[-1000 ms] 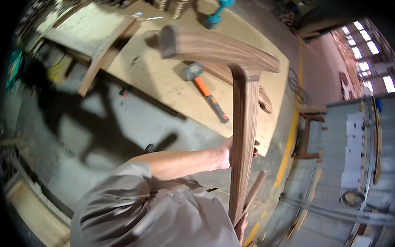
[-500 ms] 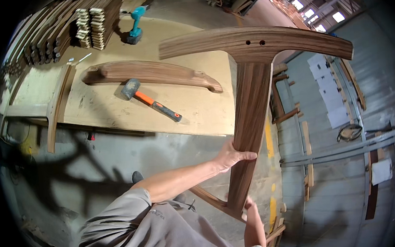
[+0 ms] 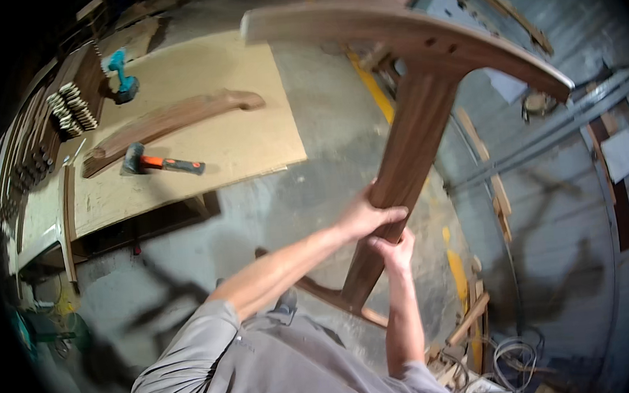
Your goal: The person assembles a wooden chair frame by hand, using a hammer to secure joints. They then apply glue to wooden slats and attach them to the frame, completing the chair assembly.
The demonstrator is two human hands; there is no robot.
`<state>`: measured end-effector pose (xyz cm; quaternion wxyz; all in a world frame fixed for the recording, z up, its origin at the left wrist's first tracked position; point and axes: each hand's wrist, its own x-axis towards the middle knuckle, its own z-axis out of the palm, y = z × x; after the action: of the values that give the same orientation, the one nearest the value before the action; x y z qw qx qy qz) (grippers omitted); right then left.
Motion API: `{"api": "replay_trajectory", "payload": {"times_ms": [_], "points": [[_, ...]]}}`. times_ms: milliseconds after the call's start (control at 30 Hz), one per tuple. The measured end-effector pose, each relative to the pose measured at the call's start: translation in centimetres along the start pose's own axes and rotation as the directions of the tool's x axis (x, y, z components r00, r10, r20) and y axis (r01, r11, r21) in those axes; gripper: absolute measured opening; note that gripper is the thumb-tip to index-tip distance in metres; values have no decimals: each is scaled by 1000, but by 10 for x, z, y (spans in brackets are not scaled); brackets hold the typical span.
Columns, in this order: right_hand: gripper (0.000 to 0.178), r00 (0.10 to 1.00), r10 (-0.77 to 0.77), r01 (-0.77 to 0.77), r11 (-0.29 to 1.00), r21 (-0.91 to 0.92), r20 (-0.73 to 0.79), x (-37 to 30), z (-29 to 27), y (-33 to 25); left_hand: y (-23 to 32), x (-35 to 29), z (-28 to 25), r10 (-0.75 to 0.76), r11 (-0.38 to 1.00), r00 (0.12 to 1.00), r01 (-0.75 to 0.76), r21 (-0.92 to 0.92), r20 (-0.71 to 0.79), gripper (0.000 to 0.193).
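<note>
The person wore a loose grey shirt (image 3: 292, 379) of soft, plain cloth, with a small, faint dark marking (image 3: 244, 342) on the chest, too blurred to make out. Its short left sleeve (image 3: 186, 354) was wide and deeply creased; the right sleeve (image 3: 424, 386) was the same grey. Forearms (image 3: 283, 270) and fingers (image 3: 393, 214) were bare. A dark grey shoe (image 3: 285, 303) showed below.

The left hand (image 3: 368, 217) and the right hand (image 3: 395, 248) are holding a wooden frame (image 3: 419, 122). On the table (image 3: 256, 153), a mallet (image 3: 160, 162) is lying near a curved bar (image 3: 176, 124).
</note>
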<state>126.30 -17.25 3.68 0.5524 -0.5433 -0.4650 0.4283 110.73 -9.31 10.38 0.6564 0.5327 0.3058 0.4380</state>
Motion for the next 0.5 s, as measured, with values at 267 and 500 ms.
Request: {"api": "replay_trajectory", "payload": {"times_ms": [267, 500], "points": [[43, 853, -244, 339, 931, 135, -461, 30, -169, -72, -18, -13, 1, 223, 973, 944, -200, 114, -243, 46], [46, 762, -112, 281, 944, 171, -637, 28, -242, -137, -135, -73, 6, -239, 955, 925, 279, 101, -295, 72]]}}
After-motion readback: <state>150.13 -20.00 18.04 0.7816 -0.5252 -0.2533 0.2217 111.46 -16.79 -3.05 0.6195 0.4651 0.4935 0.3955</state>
